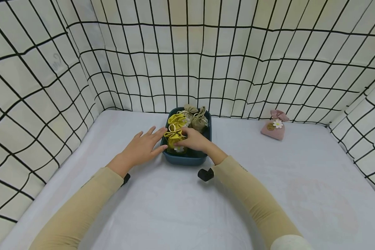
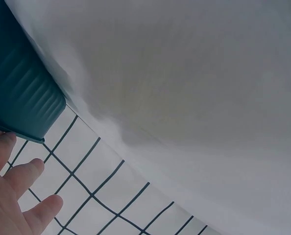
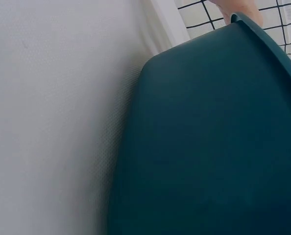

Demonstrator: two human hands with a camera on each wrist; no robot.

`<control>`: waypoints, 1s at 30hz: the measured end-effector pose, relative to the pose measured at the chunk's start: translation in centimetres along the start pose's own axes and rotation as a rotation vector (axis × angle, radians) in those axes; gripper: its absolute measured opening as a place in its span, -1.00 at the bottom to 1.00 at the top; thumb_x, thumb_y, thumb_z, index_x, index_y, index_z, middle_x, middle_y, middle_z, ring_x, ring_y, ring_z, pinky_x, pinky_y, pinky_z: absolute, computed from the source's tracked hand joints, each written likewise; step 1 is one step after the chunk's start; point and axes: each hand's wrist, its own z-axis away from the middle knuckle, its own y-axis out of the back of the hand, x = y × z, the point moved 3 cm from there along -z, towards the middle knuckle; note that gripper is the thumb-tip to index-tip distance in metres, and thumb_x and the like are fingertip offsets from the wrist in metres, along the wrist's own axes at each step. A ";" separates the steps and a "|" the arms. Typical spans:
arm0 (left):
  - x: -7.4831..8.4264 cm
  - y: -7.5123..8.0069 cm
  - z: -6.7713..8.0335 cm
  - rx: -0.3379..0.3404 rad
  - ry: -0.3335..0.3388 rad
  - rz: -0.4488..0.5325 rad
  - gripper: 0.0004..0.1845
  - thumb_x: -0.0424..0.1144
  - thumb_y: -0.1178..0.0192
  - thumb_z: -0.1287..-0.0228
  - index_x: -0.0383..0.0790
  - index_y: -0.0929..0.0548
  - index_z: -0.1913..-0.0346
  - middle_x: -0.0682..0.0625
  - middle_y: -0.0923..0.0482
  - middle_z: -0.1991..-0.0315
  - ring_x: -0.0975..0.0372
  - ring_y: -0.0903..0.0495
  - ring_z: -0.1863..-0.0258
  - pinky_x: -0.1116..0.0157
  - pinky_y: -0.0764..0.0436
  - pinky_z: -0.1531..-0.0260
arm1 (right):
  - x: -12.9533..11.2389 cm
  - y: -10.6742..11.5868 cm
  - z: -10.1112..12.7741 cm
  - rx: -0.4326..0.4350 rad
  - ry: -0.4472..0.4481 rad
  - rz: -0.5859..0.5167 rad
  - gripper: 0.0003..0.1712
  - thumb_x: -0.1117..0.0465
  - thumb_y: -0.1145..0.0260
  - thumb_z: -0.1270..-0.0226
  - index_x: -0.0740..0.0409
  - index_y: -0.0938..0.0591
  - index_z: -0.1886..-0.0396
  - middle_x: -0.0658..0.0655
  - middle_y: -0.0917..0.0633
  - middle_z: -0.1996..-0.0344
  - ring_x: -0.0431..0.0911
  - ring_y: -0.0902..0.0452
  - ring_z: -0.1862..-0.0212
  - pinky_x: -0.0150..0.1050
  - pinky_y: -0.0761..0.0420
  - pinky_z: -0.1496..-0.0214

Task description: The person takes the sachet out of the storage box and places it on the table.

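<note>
Left hand: we see the left hand left of the frame's middle, its fingers straight and spread, nothing clamped between them; its fingertips reach the left rim of the bin.
Right hand: we see the right hand reaching over the bin's right side at the middle of the frame, thumb and fingers pinching the front yellow pouch.
Front yellow pouch: we find it inside the bin, in the near left part, with a white flower low on its front and a pale cord loop at its neck.
Bin: our dark teal bin stands at the middle of the head view, longer front to back than across.
Other pouches: behind the front one we see a second yellow pouch; olive pouches fill the bin's far right corner.
Pink pouch: we spot a pink pouch with a white daisy at the right of the frame, outside the bin and well apart from it.
Surroundings: we see a white sheet under everything, black netting across the upper frame, and beige sleeves entering from the bottom.
</note>
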 end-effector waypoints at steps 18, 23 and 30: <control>0.1 0.1 0.0 0.000 -0.004 -0.017 -0.23 0.16 0.01 -0.60 -0.17 -0.12 -0.65 -0.13 -0.11 -0.60 -0.15 -0.04 -0.57 -0.34 -0.10 -0.40 | 0.2 0.3 0.1 0.026 -0.077 0.042 -0.29 0.06 -0.47 -0.38 0.17 -0.49 -0.45 0.26 -0.55 -0.33 0.12 -0.44 -0.37 0.04 -0.47 -0.37; 0.1 0.1 0.0 0.002 -0.003 -0.021 -0.23 0.16 0.01 -0.60 -0.18 -0.13 -0.64 -0.13 -0.13 -0.60 -0.15 -0.05 -0.57 -0.34 -0.11 -0.40 | 0.3 0.4 0.3 -0.110 -0.076 0.039 -0.13 0.13 -0.55 -0.27 0.20 -0.37 -0.50 0.23 -0.50 -0.36 0.04 -0.43 -0.33 -0.04 -0.41 -0.41; 0.2 0.2 0.0 0.001 0.000 -0.011 -0.23 0.17 0.01 -0.60 -0.17 -0.14 -0.64 -0.12 -0.14 -0.59 -0.14 -0.05 -0.57 -0.32 -0.11 -0.41 | 0.1 0.2 0.2 -0.128 -0.046 0.124 -0.06 0.35 -0.56 -0.21 0.24 -0.29 -0.53 0.24 -0.49 -0.36 0.06 -0.43 -0.35 -0.04 -0.37 -0.45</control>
